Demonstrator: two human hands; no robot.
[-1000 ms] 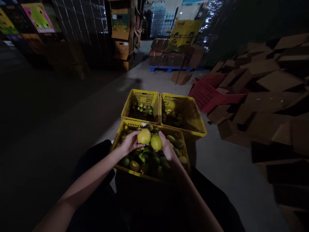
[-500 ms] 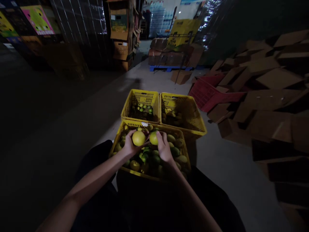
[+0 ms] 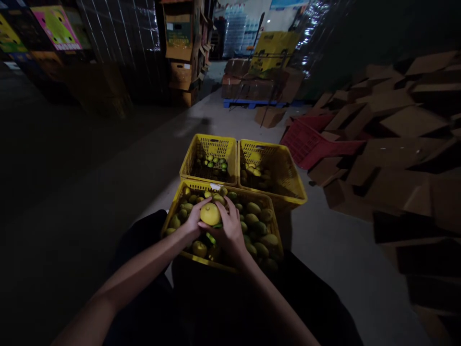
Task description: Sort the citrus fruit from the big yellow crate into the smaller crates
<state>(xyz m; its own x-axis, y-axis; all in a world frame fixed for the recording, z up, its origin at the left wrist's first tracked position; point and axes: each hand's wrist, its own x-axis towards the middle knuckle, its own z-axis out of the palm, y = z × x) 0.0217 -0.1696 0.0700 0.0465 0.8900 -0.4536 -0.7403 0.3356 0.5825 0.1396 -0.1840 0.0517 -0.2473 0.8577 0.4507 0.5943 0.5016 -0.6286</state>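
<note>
left fingers and right fingers cupping yellow fruit, dim grey floor, cardboard heap

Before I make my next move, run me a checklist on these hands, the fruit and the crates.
1. Hold on the yellow fruit: ok; the left hand and right hand both close around it.
2. Right palm free of a second fruit: cannot tell; the right hand's own fingers and back hide it.
3. Bare room in the back right crate: ok; its fruit lies toward its left side.
4. Back left crate open on top: ok; small green fruit lies low inside.
5. Lighting over the front crate: not ok; its near part is in shadow.
6. Yellow fruit's underside sound: cannot tell; hidden.
</note>
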